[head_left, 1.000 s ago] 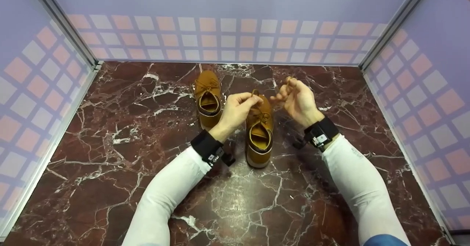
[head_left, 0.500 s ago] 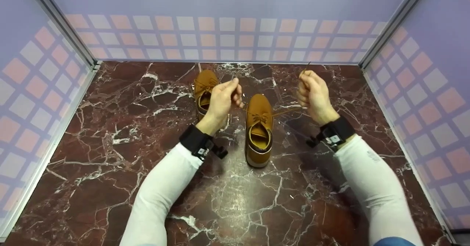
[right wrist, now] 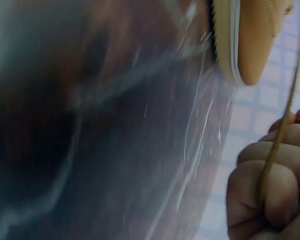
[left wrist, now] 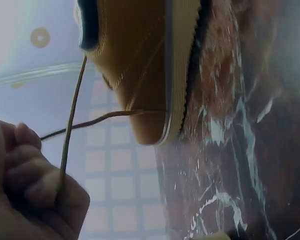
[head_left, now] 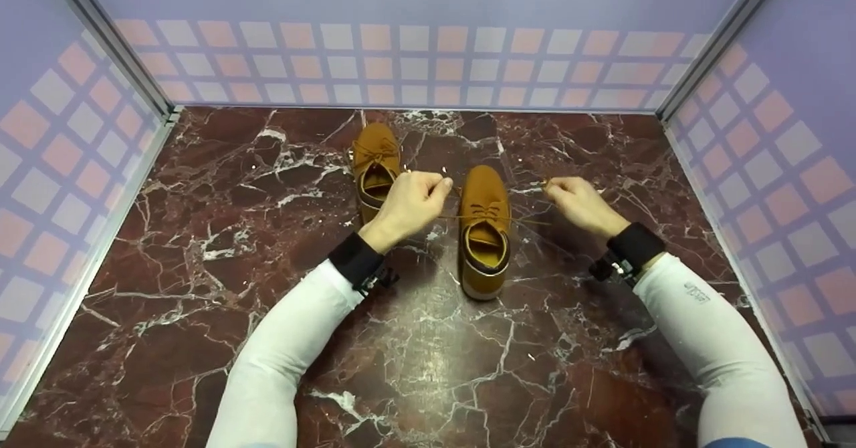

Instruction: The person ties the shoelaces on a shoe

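Observation:
In the head view, a tan lace-up shoe [head_left: 485, 184] stands on the floor between my hands, toe pointing away. My left hand [head_left: 416, 197], on its left, has its fingers curled round a thin brown shoelace [left wrist: 72, 115]. On the other side, my right hand [head_left: 580, 202] grips the same shoe's lace, which runs up from its curled fingers in the right wrist view [right wrist: 285, 125]. Both lace ends stretch sideways from the shoe's opening, low across its tongue. A second strand crosses behind the first in the left wrist view.
The matching tan shoe [head_left: 376, 144] stands to the left, its laces in a bow and its heel partly hidden by my left hand. Dark red marbled floor [head_left: 267, 341] spreads all around. A tiled-pattern wall [head_left: 428, 40] closes off the back, with panels at both sides.
My hands have moved apart from over the shoe to its two sides, drawing the lace out sideways. The loops over the shoe's front are gone, and the shoe has shifted slightly right.

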